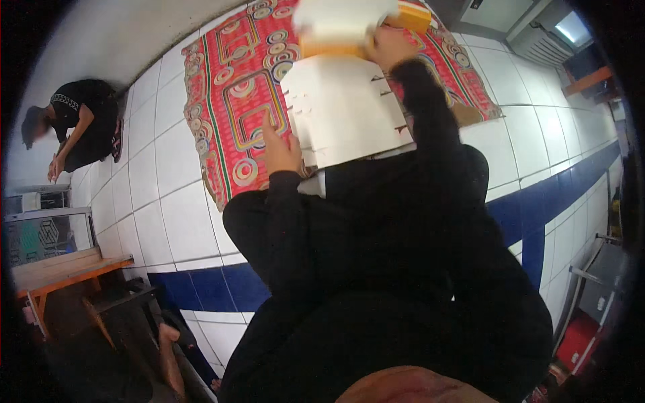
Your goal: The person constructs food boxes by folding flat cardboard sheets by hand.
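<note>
A flat white card sheet (349, 107) with cut slots and small tabs along its sides lies before my knees. My left hand (282, 149) is at its left edge, thumb and fingers apart, holding nothing. Farther off, my right hand (391, 48) is closed on the right corner of another white card sheet (342, 19), smeared by motion. An orange-yellow strip (332, 50) shows along the near edge of that blurred sheet. Just beyond my right hand lies an orange-yellow piece (410, 16), perhaps a folded box.
A red patterned mat (232, 87) lies under the sheets on white floor tiles (175, 158). At the far left a person in black (84, 124) crouches by the wall. A wooden bench (74, 275) stands at lower left, and another person's bare leg (171, 359) shows below it.
</note>
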`<state>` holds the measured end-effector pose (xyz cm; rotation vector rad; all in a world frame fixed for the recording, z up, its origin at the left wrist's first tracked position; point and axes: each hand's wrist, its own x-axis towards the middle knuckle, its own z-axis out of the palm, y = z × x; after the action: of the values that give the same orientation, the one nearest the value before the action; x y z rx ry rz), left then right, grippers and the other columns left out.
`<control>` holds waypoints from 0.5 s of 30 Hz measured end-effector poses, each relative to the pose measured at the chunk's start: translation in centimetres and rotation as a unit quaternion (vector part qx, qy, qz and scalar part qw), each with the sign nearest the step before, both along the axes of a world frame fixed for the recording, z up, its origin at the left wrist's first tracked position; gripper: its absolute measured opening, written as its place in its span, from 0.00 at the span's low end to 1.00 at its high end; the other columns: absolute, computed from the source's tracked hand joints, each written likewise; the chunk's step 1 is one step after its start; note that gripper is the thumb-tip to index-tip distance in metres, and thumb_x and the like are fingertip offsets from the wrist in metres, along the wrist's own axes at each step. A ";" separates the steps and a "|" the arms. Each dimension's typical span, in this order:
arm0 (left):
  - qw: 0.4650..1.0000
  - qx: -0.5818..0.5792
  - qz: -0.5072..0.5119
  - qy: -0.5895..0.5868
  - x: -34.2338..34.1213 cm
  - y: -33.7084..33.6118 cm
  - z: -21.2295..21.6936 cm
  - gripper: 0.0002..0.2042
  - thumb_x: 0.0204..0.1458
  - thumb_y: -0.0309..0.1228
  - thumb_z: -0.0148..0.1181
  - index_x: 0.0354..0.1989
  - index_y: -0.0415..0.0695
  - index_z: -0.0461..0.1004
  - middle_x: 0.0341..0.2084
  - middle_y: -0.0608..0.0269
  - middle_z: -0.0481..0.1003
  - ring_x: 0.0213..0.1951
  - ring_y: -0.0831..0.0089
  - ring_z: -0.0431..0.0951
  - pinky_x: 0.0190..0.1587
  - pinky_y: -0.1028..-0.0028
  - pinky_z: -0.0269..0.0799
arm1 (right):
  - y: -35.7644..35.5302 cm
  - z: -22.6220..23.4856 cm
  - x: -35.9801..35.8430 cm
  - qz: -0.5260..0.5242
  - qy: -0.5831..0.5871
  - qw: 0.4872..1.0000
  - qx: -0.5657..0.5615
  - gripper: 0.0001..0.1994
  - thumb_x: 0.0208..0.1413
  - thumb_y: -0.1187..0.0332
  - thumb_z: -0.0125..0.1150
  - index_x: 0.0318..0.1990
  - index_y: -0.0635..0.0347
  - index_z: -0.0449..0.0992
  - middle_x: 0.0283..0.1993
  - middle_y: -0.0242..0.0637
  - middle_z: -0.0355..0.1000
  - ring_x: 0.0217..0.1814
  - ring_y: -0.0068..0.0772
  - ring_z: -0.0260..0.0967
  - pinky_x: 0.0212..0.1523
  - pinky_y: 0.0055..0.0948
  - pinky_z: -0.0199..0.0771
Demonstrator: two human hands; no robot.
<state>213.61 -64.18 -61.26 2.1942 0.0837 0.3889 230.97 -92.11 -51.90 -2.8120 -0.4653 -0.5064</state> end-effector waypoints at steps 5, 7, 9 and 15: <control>0.969 0.163 0.038 0.182 1.5 0.8 -4.8 0.27 0.51 0.38 0.55 0.58 0.36 0.63 0.50 0.40 0.70 0.51 0.46 0.72 0.51 0.55 0.69 | -0.3 1.5 0.8 -0.090 -0.015 0.984 0.153 0.37 0.47 0.46 0.64 0.60 0.54 0.59 0.48 0.54 0.73 0.50 0.49 0.72 0.52 0.46 0.70; 0.961 0.179 0.043 0.207 2.8 -1.5 -5.0 0.24 0.51 0.41 0.54 0.51 0.36 0.69 0.47 0.40 0.71 0.50 0.47 0.73 0.50 0.54 0.70 | -3.7 -5.8 -0.3 -0.211 0.108 0.967 0.095 0.40 0.49 0.41 0.58 0.62 0.60 0.60 0.48 0.59 0.72 0.50 0.56 0.72 0.47 0.49 0.72; 0.941 0.198 0.022 0.273 3.6 -2.4 -5.8 0.22 0.50 0.43 0.57 0.43 0.34 0.74 0.41 0.39 0.75 0.45 0.48 0.76 0.49 0.55 0.71 | -5.3 -13.8 -3.3 -0.268 0.247 0.930 0.043 0.44 0.46 0.44 0.63 0.65 0.65 0.58 0.55 0.62 0.68 0.56 0.55 0.69 0.55 0.47 0.69; 0.945 0.145 0.060 0.288 3.4 -1.1 -8.3 0.22 0.45 0.41 0.62 0.42 0.35 0.72 0.41 0.43 0.75 0.45 0.48 0.76 0.48 0.55 0.72 | -1.1 -16.6 -6.8 -0.220 0.218 0.950 0.046 0.28 0.36 0.50 0.73 0.38 0.66 0.78 0.40 0.53 0.76 0.44 0.52 0.75 0.45 0.42 0.75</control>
<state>216.99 -65.24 -69.52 2.5383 0.5084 -0.2022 224.14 -93.16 -68.52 -2.8107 0.2724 0.0320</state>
